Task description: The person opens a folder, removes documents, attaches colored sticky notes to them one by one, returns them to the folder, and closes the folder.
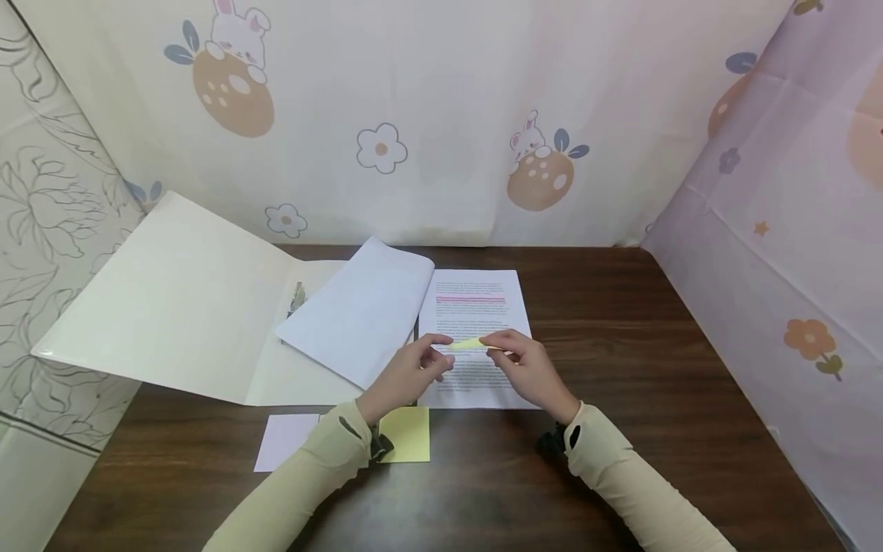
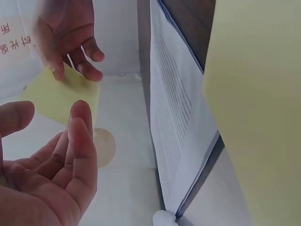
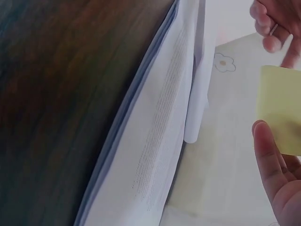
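My right hand (image 1: pixel 527 368) pinches a small yellow sticky note (image 1: pixel 469 344) between thumb and fingers, raised above a printed page (image 1: pixel 472 383). My left hand (image 1: pixel 414 368) is at the note's other end, a fingertip at its edge. In the left wrist view, the left thumb (image 2: pixel 19 117) stands apart from the fingers (image 2: pixel 81 113). The printed page carries lines of text with a pink highlighted band near its top. It lies beside an open white ring binder (image 1: pixel 272 376), with a turned-over white sheet (image 1: pixel 366 307) leaning across the binder.
A square yellow sticky-note pad (image 1: pixel 407 437) lies on the dark wooden table (image 1: pixel 621 345) by my left wrist. A pale lilac paper (image 1: pixel 284 441) sits left of it, partly behind my sleeve. The binder's cover (image 1: pixel 172 299) tilts up against the left wall; patterned curtains (image 1: pixel 441 115) surround the table.
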Demonstrator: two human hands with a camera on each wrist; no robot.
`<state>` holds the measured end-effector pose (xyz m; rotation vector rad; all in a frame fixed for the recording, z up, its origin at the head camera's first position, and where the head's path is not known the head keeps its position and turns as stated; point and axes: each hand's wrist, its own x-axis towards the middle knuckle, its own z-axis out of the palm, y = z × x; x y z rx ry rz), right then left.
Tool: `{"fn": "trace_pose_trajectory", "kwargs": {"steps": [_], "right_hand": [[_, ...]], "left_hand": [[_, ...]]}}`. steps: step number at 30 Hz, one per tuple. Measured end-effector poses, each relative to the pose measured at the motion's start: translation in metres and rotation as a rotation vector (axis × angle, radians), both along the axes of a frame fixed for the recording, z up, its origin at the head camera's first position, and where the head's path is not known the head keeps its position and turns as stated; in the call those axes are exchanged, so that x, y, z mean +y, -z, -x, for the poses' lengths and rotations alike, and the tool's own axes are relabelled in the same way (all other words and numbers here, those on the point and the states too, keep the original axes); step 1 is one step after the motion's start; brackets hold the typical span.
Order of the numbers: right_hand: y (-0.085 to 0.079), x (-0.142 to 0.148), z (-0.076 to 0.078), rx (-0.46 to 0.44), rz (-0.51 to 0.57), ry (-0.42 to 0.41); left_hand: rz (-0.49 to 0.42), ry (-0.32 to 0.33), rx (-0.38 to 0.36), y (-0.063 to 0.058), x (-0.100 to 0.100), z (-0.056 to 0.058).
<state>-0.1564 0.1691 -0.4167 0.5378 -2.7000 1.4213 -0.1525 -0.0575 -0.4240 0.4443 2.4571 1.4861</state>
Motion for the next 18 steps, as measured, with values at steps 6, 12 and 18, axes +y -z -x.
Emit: {"fn": "trace_pose_trajectory", "kwargs": {"steps": [6,12,18], "right_hand": [[0.0055,-0.0028,-0.0006,0.016,-0.026,-0.011],[0.0078,-0.0043,-0.0005,0.030,-0.020,-0.021],[0.0077,-0.0041,-0.0008,0.001,-0.040,-0.053]], "left_hand": [[-0.042,0.004,0.011,-0.0027,0.0058,-0.0003],[-0.016,-0.019,0.046,-0.0002,0.0079,0.0018],[-0.013,-0.044,0.043,-0.0001,0.0072,0.0037]]}}
